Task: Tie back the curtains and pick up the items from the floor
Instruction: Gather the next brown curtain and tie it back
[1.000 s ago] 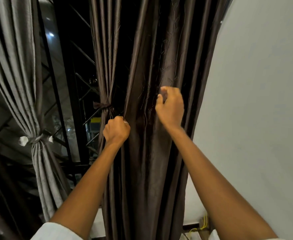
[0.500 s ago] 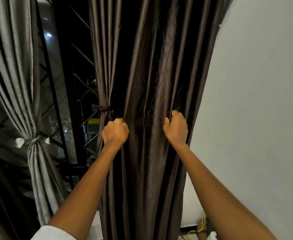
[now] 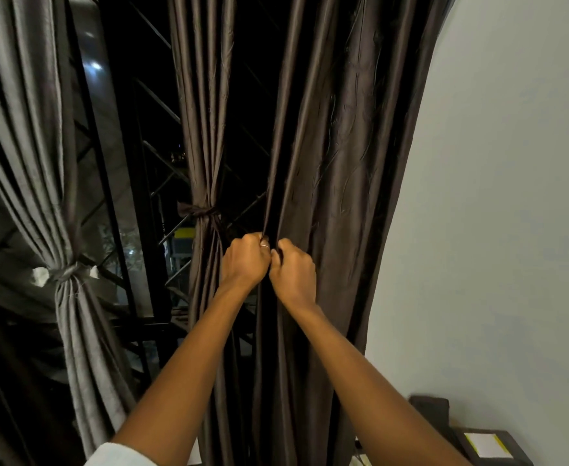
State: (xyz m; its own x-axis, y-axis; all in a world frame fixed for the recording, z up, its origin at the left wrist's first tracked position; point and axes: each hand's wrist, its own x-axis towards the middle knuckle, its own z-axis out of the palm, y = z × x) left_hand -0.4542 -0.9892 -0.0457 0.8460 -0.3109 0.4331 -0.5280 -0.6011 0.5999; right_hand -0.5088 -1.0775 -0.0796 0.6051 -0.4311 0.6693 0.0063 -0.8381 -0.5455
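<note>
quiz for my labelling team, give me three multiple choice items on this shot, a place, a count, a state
1. Where does the grey curtain hang?
A. far left of the view
B. far right
C. dead centre

2. How many curtains are already tied?
A. none
B. one
C. two

3. What are the left hand and right hand doing?
A. hanging open
B. gripping folds of the dark brown curtain
C. pressing flat on glass

Answers:
1 A, it fills the left edge.
2 C, the grey curtain and the narrow brown panel each show a cinched tie.
3 B, their fingers curl into the fabric.
</note>
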